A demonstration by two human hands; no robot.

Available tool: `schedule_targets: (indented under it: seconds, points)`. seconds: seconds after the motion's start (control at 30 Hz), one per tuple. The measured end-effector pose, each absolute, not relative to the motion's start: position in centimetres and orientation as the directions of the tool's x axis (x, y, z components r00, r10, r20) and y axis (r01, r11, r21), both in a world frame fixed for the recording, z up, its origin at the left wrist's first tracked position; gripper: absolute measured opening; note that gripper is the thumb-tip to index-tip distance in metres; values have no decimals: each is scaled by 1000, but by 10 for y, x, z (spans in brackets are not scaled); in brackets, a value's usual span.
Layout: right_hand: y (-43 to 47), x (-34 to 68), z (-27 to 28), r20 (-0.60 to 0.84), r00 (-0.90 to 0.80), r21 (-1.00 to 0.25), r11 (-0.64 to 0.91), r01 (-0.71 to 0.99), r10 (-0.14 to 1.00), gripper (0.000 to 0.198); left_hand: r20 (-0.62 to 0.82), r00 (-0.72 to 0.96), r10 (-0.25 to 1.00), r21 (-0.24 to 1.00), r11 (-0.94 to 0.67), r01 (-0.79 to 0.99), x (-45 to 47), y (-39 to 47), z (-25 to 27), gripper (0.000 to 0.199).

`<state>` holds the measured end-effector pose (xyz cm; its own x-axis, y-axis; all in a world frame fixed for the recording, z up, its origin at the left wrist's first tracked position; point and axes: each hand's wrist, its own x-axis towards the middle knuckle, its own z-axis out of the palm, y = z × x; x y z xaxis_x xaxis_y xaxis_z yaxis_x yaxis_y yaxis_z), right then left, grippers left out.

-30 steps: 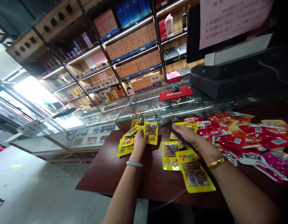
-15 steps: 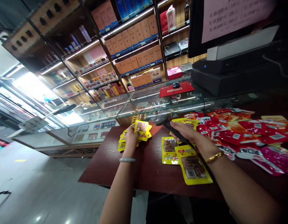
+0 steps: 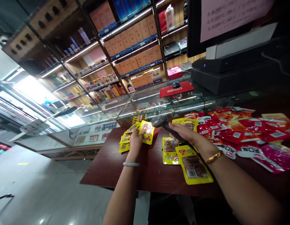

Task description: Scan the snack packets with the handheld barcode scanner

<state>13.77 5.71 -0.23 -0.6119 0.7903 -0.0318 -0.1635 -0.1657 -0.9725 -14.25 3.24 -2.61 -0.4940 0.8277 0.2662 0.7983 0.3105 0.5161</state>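
My left hand (image 3: 136, 141) is closed on the edge of a yellow snack packet (image 3: 147, 132), which it holds up at a tilt. Under and left of that hand lie more yellow packets (image 3: 125, 147) in a loose pile. In my right hand (image 3: 185, 132) is a black handheld barcode scanner (image 3: 168, 127), its head pointing left, close to the raised packet but apart from it. Below the scanner, two overlapping yellow packets (image 3: 196, 168) rest on the table, one with its barcode upward. Other yellow packets (image 3: 189, 123) lie partly hidden behind my right hand.
The dark red wooden table (image 3: 107, 168) carries a heap of red, orange and pink packets (image 3: 236, 134) at right. Behind stand a glass display counter (image 3: 145, 104), a mouse (image 3: 176, 84) on a red mat (image 3: 165, 91), and a monitor (image 3: 194, 37). Stocked shelves line the wall.
My left hand has shifted slightly right, and the packet in it has moved away from the pile toward the scanner head. My right hand and the scanner stay nearly in place.
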Motion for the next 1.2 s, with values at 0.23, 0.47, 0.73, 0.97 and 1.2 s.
schedule_targets:
  seconds: [0.23, 0.47, 0.73, 0.97, 1.2]
  points:
    - [54, 142, 4, -3, -614, -981, -122, -152, 789, 60, 387, -598, 702, 429, 438, 790, -148, 14, 5, 37]
    - [54, 145, 27, -21, -552, -1000, -23, 2, 833, 56, 118, -195, 974, 108, 182, 977, -68, -17, -1, 46]
    - [15, 181, 12, 32, -489, -993, 81, 80, 872, 51, -75, -143, 987, 92, 150, 984, -19, -26, -28, 47]
    - [-53, 201, -26, -97, -404, -995, -100, 15, 910, 55, -56, -304, 951, 431, 298, 852, -45, -39, -36, 27]
    - [-65, 192, -36, -73, -466, -993, -108, -48, 882, 52, -24, -339, 940, 495, 306, 813, -57, -47, -38, 28]
